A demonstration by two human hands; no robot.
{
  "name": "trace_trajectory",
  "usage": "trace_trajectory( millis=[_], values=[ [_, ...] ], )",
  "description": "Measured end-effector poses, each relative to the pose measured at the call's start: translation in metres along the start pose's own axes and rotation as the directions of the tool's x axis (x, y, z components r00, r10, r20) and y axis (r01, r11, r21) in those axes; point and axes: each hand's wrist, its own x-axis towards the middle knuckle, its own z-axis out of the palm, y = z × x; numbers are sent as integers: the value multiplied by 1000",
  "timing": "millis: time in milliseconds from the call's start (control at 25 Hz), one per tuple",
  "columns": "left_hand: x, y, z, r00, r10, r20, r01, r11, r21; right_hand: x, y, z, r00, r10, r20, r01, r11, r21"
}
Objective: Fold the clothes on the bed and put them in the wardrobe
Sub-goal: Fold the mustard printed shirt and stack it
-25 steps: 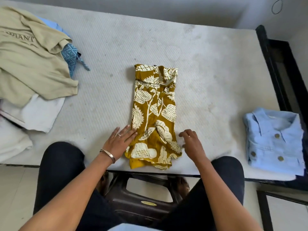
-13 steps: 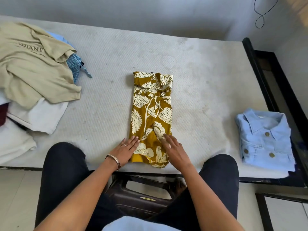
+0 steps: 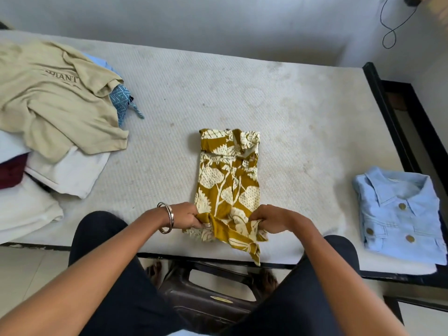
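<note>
Left hand (image 3: 188,215), right hand (image 3: 272,219) each pinch one mustard garment (image 3: 228,187) hem; one folded blue shirt (image 3: 400,214).

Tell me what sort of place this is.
Most likely a bedroom: a bare mattress in a dark bed frame, a pile of unfolded clothes on it, and a folded blue shirt.

A mustard-yellow garment with a cream leaf print (image 3: 228,185) lies as a long narrow strip at the frame's centre, its near end lifted and bunched. A folded light-blue buttoned shirt (image 3: 400,214) sits at right; unfolded clothes (image 3: 55,112) (beige top uppermost) are heaped at upper left.
</note>
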Motion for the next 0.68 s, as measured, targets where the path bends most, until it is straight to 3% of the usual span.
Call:
trace_trajectory(
  millis=[40, 120, 240, 360, 480, 560, 600, 680],
  values=[
    [-4, 6, -10, 997, -19, 71, 27, 994, -108, -3, -1, -10, 997, -15, 78, 5, 992, 128],
    [-6, 13, -35, 992, -33, 124, 76, 928, -365, -1, 7, -31, 991, -97, 97, 52, 919, 390],
    [17, 19, -87, 982, -167, -90, 53, 698, -714, 30, 31, -71, 995, -82, -48, 93, 740, 666],
    [72, 22, -138, 863, -393, -318, -46, 566, -823, 73, 39, -113, 950, 189, -247, 120, 509, 852],
    [132, 13, -159, 828, -493, -268, -30, 438, -898, 120, 45, -128, 845, 486, -225, 79, 302, 950],
    [156, 0, -149, 813, -499, -301, -5, 510, -860, 141, 45, -120, 751, 621, -224, 48, 287, 957],
    [160, -5, -139, 767, -516, -382, -18, 577, -816, 147, 45, -111, 686, 683, -251, 65, 286, 956],
    [158, -10, -117, 611, -564, -556, -74, 658, -749, 146, 43, -95, 593, 730, -339, 168, 299, 939]
  ],
)
